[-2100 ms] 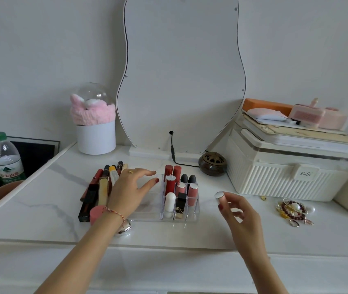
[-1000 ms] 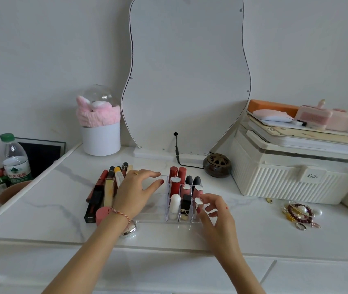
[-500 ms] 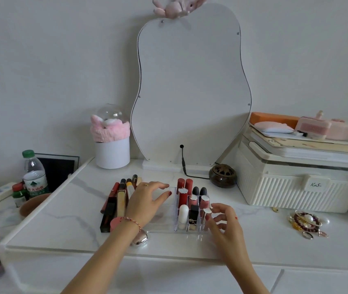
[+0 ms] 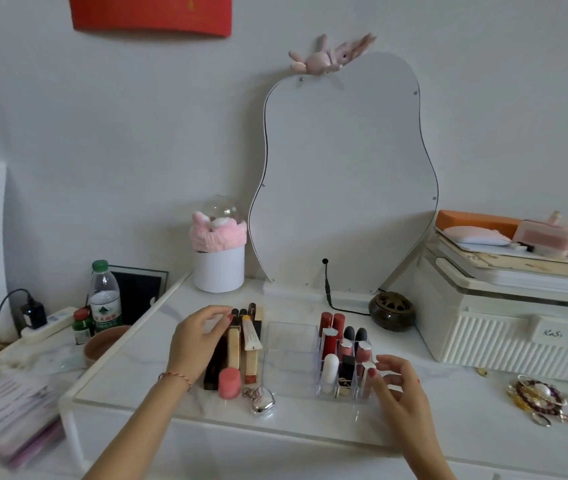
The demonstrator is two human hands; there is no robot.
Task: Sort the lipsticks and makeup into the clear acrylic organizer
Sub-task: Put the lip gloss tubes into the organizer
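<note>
White marble top (image 4: 144, 362), clear organizer (image 4: 289, 362) between hands — left hand (image 4: 196, 337) open over loose tubes (image 4: 244, 344), right hand (image 4: 396, 386) fingers loose, empty.

This is a bedroom corner at home, a place to put on makeup. A curvy mirror (image 4: 343, 174) with a toy bunny (image 4: 327, 58) on top stands on a white table (image 4: 310, 417). Lipsticks (image 4: 332, 327), bracelets (image 4: 537, 396), a fluffy pink headband (image 4: 217, 232) and a white storage box (image 4: 511, 327) sit around it.
</note>
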